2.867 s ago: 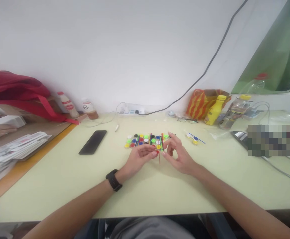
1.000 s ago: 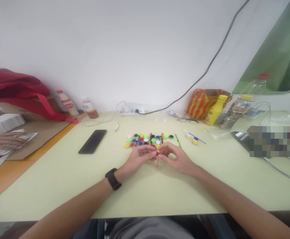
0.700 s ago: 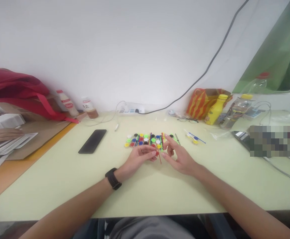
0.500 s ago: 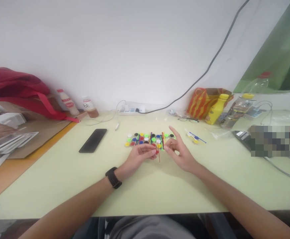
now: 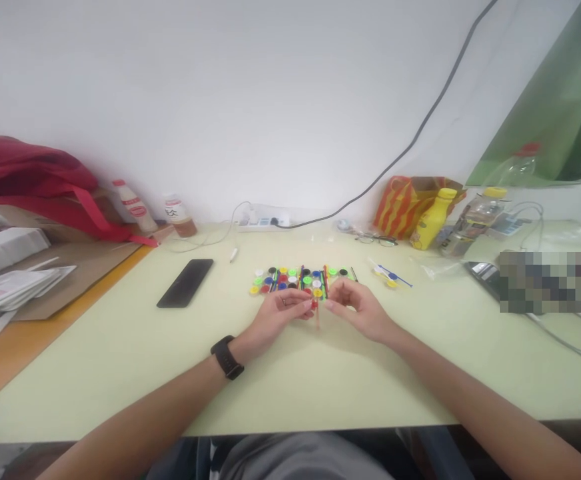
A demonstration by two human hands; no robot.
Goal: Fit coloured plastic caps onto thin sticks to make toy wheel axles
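— Since half a second ago, what has shifted?

— Back then my right hand (image 5: pixel 358 308) had its fingers spread, the forefinger pointing up over the pieces. Now they are curled in again, the fingertips drawn together just beside my left hand (image 5: pixel 280 313). The co-worker's hand at the far left edge, which lay on the papers (image 5: pixel 0 293) a second ago, has gone from view.

— What do you hold?

— My left thumb and forefinger are pinched on a small red piece (image 5: pixel 314 304) with a thin red stick (image 5: pixel 317 319) hanging down from it, blurred. Whether my right fingertips actually clamp the piece or only touch it, I cannot tell; they are closed up against it.

— And where is that?

— Above the pale green table (image 5: pixel 290 380), just in front of the cluster of coloured round pieces (image 5: pixel 298 280), where more thin sticks lie among them.

— What else is about?

— A black phone (image 5: pixel 185 283) lies well to the left of the cluster. A black watch (image 5: pixel 227 357) sits on my left wrist. Right of the cluster lies a small blue stick with yellow pieces (image 5: pixel 390 276). Further back stand a yellow bottle (image 5: pixel 433 227), a striped orange bag (image 5: pixel 403 203) and a white power strip (image 5: pixel 263 224) by the wall.
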